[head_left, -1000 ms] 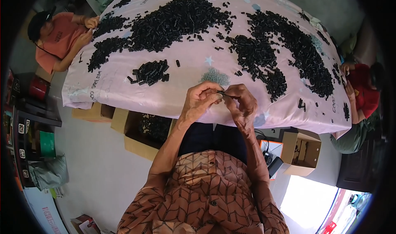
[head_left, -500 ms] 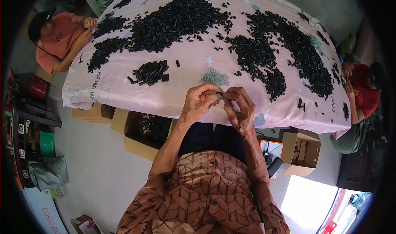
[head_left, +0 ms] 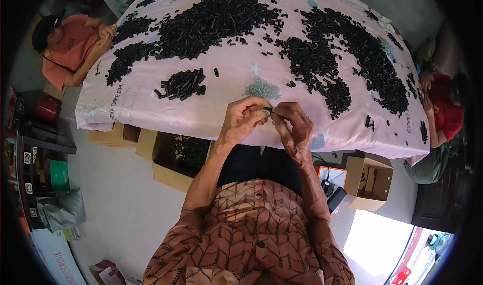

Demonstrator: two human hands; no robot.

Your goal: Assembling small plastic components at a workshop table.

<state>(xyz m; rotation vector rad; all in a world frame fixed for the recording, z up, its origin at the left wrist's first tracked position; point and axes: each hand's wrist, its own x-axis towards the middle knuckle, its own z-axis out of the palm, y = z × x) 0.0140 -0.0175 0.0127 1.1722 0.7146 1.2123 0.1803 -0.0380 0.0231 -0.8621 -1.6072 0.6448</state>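
My left hand (head_left: 244,118) pinches a small black cylindrical piece (head_left: 267,109) between thumb and fingers, just over the near edge of the cloth-covered table. My right hand (head_left: 295,129) meets it from the other side, its thumb and fingertips pressed together at the end of that piece. Whatever the right fingertips grip is too small to make out. Right beyond my hands lies a little heap of clear or silvery small parts (head_left: 262,89). To its left is a small pile of black pieces (head_left: 183,84) of the same sort.
Large heaps of black pieces (head_left: 214,26) (head_left: 312,59) cover much of the pink cloth (head_left: 221,86). One person (head_left: 70,49) sits at the left end, another (head_left: 445,104) at the right. Below the near edge stand an open carton holding black pieces (head_left: 188,152) and another carton (head_left: 370,182).
Both hands stay together around the black piece, with my right fingers shifting slightly up and closer against it. The view has tilted a little; the heaps look unchanged.
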